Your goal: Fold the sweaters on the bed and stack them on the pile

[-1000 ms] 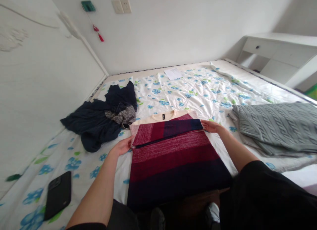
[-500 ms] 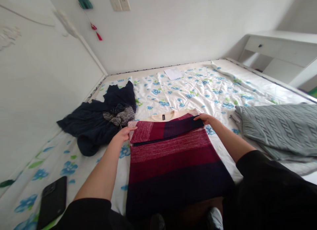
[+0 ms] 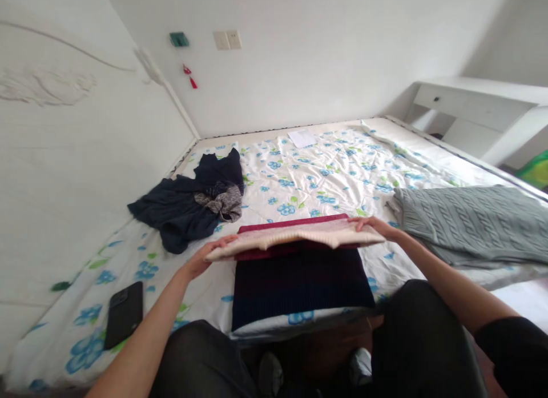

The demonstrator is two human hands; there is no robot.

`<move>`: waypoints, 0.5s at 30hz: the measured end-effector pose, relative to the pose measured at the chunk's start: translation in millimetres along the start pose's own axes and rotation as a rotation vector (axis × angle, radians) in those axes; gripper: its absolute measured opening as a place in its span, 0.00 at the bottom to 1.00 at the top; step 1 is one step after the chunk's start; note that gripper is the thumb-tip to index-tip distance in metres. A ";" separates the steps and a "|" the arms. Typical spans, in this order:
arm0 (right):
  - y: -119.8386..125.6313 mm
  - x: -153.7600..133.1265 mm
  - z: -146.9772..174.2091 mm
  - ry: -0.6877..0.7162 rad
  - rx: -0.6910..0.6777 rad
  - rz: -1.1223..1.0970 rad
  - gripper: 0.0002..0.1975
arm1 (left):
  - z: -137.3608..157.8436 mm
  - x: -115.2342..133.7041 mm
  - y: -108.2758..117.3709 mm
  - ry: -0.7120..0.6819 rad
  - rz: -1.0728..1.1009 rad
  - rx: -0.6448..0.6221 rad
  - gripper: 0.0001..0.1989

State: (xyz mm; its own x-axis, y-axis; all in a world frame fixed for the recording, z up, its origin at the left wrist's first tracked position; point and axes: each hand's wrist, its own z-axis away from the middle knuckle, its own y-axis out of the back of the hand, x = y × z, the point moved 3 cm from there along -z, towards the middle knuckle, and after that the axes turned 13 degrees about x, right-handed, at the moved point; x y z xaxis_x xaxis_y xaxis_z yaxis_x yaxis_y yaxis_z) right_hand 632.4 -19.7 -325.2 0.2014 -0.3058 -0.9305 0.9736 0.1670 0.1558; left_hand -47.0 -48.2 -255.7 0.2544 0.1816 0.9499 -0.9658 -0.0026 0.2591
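A knitted sweater in cream, dark red and navy lies on the bed in front of me. Its cream neck and shoulder part is lifted and folded toward me over the navy lower body. My left hand grips the cream shoulder edge at the left, fingers on top. At the opposite end my right hand grips the other shoulder edge, fingers curled over the fabric. The raised fold partly hides the sweater's middle.
On the left lie a crumpled navy garment and a black phone. A folded grey cable-knit garment sits at right. Farther back, white paper rests on the flowered sheet. A white desk stands at the back right.
Both hands have lifted the sweater's shoulder part and brought it toward me, folding the top over the lower body. The sleeves laid across its front are now hidden. The view has shifted slightly.
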 end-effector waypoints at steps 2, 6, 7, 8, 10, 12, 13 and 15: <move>-7.0 18.1 32.4 0.154 -0.134 0.166 0.08 | 32.9 -19.5 -2.1 0.007 -0.226 -0.110 0.06; -19.6 25.3 55.1 0.179 -0.046 0.251 0.12 | 56.5 -17.8 -14.8 0.002 -0.377 -0.104 0.08; -21.4 25.2 55.2 0.127 0.005 0.232 0.14 | 57.7 -13.6 -18.5 0.017 -0.368 -0.067 0.09; -22.8 25.8 54.6 0.061 0.060 0.200 0.15 | 58.7 -10.2 -21.6 0.048 -0.357 -0.018 0.10; -25.9 30.6 53.6 -0.093 0.153 0.121 0.16 | 63.1 -7.8 -25.9 0.150 -0.338 0.074 0.12; -31.8 39.3 54.5 -0.238 0.205 0.067 0.16 | 72.0 -11.4 -28.3 0.280 -0.308 0.105 0.16; -36.0 44.2 55.7 -0.295 0.215 0.062 0.16 | 77.7 -14.7 -29.0 0.346 -0.287 0.098 0.19; -46.2 53.3 58.6 -0.351 0.198 0.062 0.18 | 90.2 -21.9 -31.4 0.459 -0.222 0.053 0.26</move>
State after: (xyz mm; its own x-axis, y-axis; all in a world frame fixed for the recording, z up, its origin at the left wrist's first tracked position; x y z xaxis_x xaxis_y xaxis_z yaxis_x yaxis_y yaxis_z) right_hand 604.5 -98.6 -362.5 0.2518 -0.6083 -0.7527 0.9534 0.0221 0.3010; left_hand -17.7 -140.8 -268.9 0.3940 0.5967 0.6991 -0.8840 0.0379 0.4659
